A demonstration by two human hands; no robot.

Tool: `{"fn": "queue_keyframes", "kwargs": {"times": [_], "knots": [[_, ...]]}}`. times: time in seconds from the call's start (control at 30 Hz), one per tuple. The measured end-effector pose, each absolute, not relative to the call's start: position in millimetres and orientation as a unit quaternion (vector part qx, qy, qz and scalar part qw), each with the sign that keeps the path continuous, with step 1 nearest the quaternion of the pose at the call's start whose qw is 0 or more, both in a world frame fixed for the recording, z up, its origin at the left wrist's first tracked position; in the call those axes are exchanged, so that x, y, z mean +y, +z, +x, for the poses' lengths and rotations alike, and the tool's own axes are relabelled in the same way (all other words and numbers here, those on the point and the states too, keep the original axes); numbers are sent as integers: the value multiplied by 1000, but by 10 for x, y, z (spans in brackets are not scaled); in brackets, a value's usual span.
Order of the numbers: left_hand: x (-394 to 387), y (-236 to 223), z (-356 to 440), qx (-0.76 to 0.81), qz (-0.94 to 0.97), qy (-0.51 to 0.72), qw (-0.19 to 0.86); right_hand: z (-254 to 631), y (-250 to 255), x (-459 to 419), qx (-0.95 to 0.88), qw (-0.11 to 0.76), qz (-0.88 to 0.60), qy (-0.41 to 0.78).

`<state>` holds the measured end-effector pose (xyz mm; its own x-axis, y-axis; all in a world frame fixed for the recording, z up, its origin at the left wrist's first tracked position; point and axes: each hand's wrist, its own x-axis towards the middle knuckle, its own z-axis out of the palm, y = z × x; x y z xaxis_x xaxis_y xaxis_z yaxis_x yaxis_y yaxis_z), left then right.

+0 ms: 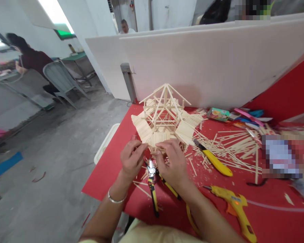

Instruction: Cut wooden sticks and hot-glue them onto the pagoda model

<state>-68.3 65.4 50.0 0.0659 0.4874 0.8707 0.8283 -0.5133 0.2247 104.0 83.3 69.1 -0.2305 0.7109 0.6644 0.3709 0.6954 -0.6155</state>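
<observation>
In front of me on the red tabletop stands a pavilion model [164, 118] made of thin wooden sticks, with an open peaked frame above slatted roof panels. My left hand [133, 157] is at its front edge, thumb and fingers pinched together. Close beside it, my right hand [173, 163] is pinched too, its fingertips at the front panel. Whatever lies between the fingers of either hand is too small to make out. Below and between the hands lie pliers [152, 172] with black and yellow handles, partly covered by my right hand.
Loose sticks [238, 148] are scattered to the right, with a yellow utility knife [218, 163] among them. A yellow glue gun [234, 202] lies nearer me. White boards [192, 64] stand behind the table. At far left a person [31, 57] sits on a chair [62, 77].
</observation>
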Motion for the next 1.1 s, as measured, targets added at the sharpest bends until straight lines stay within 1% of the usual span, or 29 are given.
{"fn": "queue_keyframes", "kwargs": {"times": [0.2,0.73,1.1], "knots": [[674,522,-750,-458,-736,-455,204,1089,652,801,-763,516,-341,189],[656,546,-926,-433,-799,-339,242,1113,604,803,-772,480,-350,226],[651,526,-980,-418,-814,-314,254,1092,636,808,-769,486,-344,234]]}}
